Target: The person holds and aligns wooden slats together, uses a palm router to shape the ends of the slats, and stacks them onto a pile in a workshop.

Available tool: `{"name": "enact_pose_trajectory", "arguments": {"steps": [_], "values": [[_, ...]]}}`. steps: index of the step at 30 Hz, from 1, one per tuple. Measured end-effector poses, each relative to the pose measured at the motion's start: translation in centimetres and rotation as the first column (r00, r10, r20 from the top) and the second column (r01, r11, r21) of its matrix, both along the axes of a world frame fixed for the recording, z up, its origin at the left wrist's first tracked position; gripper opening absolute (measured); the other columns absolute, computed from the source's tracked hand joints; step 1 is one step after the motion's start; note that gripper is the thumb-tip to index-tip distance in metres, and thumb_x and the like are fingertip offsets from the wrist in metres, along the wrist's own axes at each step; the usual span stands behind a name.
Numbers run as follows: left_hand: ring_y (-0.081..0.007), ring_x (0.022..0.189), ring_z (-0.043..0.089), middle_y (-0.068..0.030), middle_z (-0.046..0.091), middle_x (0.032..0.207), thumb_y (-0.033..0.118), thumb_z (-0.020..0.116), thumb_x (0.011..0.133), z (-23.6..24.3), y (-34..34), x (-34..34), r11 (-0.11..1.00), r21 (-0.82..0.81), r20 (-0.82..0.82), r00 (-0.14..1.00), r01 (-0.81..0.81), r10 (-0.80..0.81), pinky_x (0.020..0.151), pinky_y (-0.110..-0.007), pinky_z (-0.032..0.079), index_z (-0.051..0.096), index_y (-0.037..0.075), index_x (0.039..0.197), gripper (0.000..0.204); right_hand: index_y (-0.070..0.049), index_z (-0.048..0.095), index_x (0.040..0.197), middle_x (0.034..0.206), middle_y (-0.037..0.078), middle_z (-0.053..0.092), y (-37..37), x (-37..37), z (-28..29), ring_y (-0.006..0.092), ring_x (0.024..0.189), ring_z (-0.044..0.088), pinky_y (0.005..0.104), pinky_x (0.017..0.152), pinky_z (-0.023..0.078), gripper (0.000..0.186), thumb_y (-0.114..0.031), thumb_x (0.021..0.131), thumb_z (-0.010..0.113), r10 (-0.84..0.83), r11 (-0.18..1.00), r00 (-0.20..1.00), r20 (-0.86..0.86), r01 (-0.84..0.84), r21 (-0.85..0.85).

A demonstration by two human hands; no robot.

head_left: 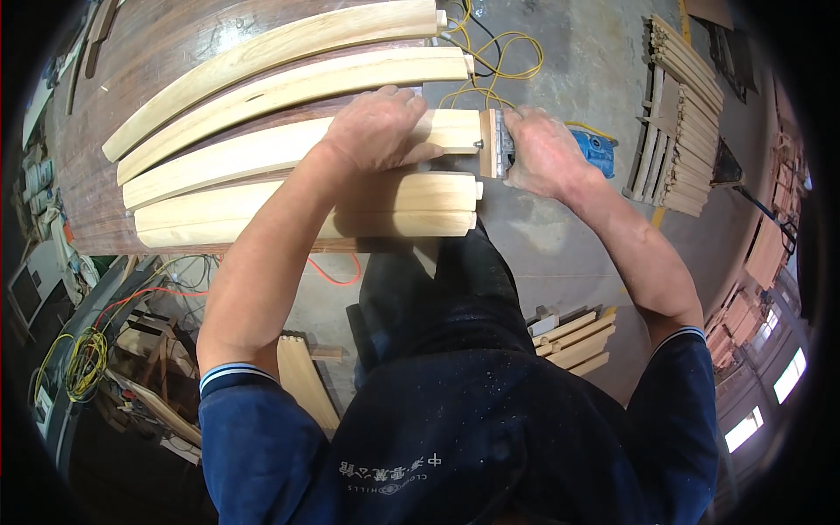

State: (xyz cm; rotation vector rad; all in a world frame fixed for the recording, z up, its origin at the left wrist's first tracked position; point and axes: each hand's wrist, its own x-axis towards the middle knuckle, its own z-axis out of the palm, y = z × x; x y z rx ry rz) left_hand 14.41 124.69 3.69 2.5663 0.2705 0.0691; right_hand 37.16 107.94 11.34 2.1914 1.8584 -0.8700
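Several pale curved wooden slats lie side by side on a dark wooden bench (105,175). My left hand (381,127) presses flat on the third slat (236,157) near its right end. My right hand (542,153) grips a blue power tool (595,150) with a small wooden block (487,143) on its face, held against that slat's end. Two more slats (262,210) lie nearer to me, and two others (289,61) lie farther away.
Yellow cable (499,61) loops on the concrete floor beyond the bench end. A stack of wooden slats (678,114) stands at the right. More cut pieces (577,337) lie on the floor by my legs. Orange and yellow cables (87,350) trail at lower left.
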Motion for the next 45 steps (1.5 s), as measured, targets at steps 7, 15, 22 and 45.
{"name": "enact_pose_trajectory", "arguments": {"steps": [7, 15, 22, 45], "values": [[-0.0417, 0.099, 0.069, -0.0225, 0.071, 0.102, 0.06, 0.076, 0.094, -0.2, -0.1, -0.1, 1.0, -0.002, 0.023, 1.0, -0.009, 0.009, 0.089, -0.048, 0.058, 0.068, -0.004, 0.11, 0.067, 0.004, 0.064, 0.123, 0.118, 0.029, 0.069, 0.7, 0.1, 0.3, 0.0466, 0.118, 0.067, 0.0534, 0.104, 0.055, 0.052, -0.026, 0.082, 0.079, 0.021, 0.996, 1.0, 0.023, -0.019, -0.086], [-0.0416, 0.098, 0.069, -0.0225, 0.071, 0.101, 0.063, 0.074, 0.095, -0.2, -0.1, -0.1, 1.0, -0.009, 0.031, 0.999, -0.008, 0.008, 0.089, -0.048, 0.058, 0.068, -0.004, 0.107, 0.068, 0.004, 0.064, 0.12, 0.116, 0.029, 0.069, 1.3, 0.9, -0.1, 0.047, 0.115, 0.068, 0.0542, 0.101, 0.056, 0.051, -0.025, 0.081, 0.08, 0.015, 0.999, 1.0, 0.021, -0.014, -0.047], [-0.0429, 0.095, 0.069, -0.023, 0.07, 0.098, 0.062, 0.074, 0.095, -0.4, 0.3, 0.0, 0.999, -0.042, 0.032, 0.999, 0.008, -0.007, 0.087, -0.049, 0.058, 0.067, -0.004, 0.106, 0.067, 0.004, 0.064, 0.119, 0.114, 0.029, 0.069, 0.4, 0.5, -0.2, 0.047, 0.114, 0.068, 0.0536, 0.101, 0.056, 0.052, -0.026, 0.08, 0.082, 0.029, 0.998, 1.0, 0.01, -0.029, -0.047], [-0.0438, 0.098, 0.069, -0.0243, 0.071, 0.1, 0.058, 0.077, 0.094, -0.2, 0.4, 0.1, 0.997, -0.079, 0.003, 1.0, 0.012, -0.012, 0.089, -0.049, 0.057, 0.068, -0.005, 0.113, 0.067, 0.006, 0.063, 0.117, 0.113, 0.03, 0.067, 0.2, 0.2, 0.1, 0.0484, 0.114, 0.065, 0.0531, 0.103, 0.054, 0.056, -0.024, 0.075, 0.085, -0.015, 0.999, 1.0, -0.003, 0.015, -0.037]]}}
